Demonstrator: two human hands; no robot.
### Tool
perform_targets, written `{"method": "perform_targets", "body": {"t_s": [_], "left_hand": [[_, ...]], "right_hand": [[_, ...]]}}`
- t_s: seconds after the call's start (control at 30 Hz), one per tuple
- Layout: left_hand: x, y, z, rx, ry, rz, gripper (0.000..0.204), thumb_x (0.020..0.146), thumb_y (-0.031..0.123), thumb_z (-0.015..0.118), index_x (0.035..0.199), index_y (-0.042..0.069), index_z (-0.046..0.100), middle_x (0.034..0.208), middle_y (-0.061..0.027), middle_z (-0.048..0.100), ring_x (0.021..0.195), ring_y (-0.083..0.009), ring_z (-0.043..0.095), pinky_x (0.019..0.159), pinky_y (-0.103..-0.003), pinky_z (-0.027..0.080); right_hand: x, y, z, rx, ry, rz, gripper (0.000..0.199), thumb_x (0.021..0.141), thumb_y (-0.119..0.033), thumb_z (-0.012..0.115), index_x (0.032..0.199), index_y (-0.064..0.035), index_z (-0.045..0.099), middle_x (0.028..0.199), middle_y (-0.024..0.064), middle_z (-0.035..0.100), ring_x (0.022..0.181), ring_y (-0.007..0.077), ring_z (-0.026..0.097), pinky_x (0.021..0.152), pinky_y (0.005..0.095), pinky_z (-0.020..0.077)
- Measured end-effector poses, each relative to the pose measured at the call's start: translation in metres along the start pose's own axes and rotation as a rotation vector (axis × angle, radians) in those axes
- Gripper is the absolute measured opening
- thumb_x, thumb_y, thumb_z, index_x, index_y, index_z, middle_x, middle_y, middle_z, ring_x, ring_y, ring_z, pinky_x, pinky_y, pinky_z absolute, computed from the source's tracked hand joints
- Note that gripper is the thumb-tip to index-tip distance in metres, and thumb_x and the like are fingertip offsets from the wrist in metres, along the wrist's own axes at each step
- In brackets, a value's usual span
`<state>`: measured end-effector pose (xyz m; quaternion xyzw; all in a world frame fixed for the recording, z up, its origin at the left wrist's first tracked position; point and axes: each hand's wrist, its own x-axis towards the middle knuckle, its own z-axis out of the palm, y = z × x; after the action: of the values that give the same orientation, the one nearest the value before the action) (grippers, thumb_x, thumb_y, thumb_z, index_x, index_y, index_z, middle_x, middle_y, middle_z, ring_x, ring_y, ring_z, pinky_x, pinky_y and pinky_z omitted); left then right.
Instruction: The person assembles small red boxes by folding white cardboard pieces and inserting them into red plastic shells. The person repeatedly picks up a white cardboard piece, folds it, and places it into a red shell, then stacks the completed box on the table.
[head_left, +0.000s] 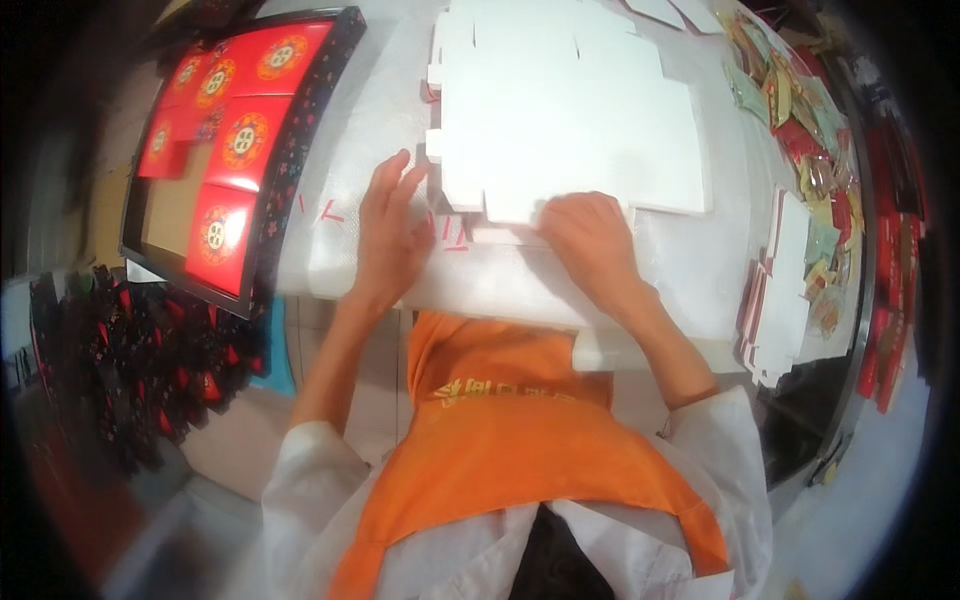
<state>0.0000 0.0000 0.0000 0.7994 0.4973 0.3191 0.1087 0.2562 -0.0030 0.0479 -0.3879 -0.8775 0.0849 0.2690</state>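
Observation:
Flat white cardboard box blanks [570,110] lie in a stack in front of me, with slots and tabs along their edges. My right hand [592,245] is closed at the near edge, its fingers curled down on a cardboard flap; the fingertips are partly hidden. To the left of the stack, my left hand [392,230] hovers beside the side tabs, fingers apart and holding nothing. Between the two hands, a narrow pale flap [505,236] sticks out from the near edge. Small red strips [455,232] show on the table by my left hand.
At left stands a dark patterned tray [290,165] of red square boxes [245,140] with round emblems. Colourful small packets [800,130] are piled at right, near more folded white blanks [780,290]. A pale sheet covers the table [340,235].

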Motion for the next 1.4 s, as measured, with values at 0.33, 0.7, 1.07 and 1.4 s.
{"method": "perform_targets", "body": {"t_s": [0.33, 0.7, 1.07, 1.4], "left_hand": [[0.053, 0.036, 0.014, 0.151, 0.013, 0.458, 0.061, 0.053, 0.001, 0.071, 0.11, 0.008, 0.049, 0.12, -0.0104, 0.049, 0.117, -0.0269, 0.041, 0.098, -0.04, 0.03], [-0.011, 0.055, 0.048, 0.072, 0.111, 0.329, 0.036, 0.065, 0.012, 0.071, 0.097, 0.006, 0.057, 0.088, -0.0069, 0.055, 0.083, -0.026, 0.055, 0.068, -0.037, 0.045], [0.026, 0.072, 0.031, -0.081, -0.236, -0.218, 0.011, 0.077, 0.014, 0.061, 0.078, 0.005, 0.056, 0.074, -0.0076, 0.056, 0.069, -0.0245, 0.055, 0.062, -0.033, 0.044], [0.017, 0.079, 0.023, -0.142, -0.109, -0.115, 0.026, 0.07, 0.014, 0.068, 0.091, 0.005, 0.056, 0.09, -0.0105, 0.056, 0.076, -0.0258, 0.055, 0.066, -0.036, 0.043]], "right_hand": [[-0.05, 0.003, -0.035, 0.133, 0.111, -0.005, 0.018, 0.068, 0.001, 0.063, 0.085, -0.0029, 0.057, 0.086, 0.0071, 0.056, 0.081, 0.024, 0.052, 0.074, 0.0345, 0.0408], [-0.062, 0.021, 0.002, -0.004, 0.129, -0.02, 0.021, 0.064, -0.001, 0.063, 0.085, -0.0047, 0.057, 0.09, 0.0045, 0.057, 0.084, 0.0218, 0.052, 0.074, 0.0336, 0.0411], [-0.058, 0.016, -0.003, 0.012, -0.024, 0.075, 0.022, 0.067, -0.004, 0.061, 0.088, -0.0069, 0.055, 0.093, 0.0023, 0.055, 0.086, 0.0207, 0.051, 0.075, 0.0336, 0.0393], [-0.046, 0.005, -0.009, -0.091, 0.066, 0.027, 0.025, 0.065, -0.007, 0.061, 0.089, -0.0071, 0.055, 0.095, 0.0028, 0.055, 0.089, 0.0207, 0.051, 0.078, 0.0372, 0.0376]]}}
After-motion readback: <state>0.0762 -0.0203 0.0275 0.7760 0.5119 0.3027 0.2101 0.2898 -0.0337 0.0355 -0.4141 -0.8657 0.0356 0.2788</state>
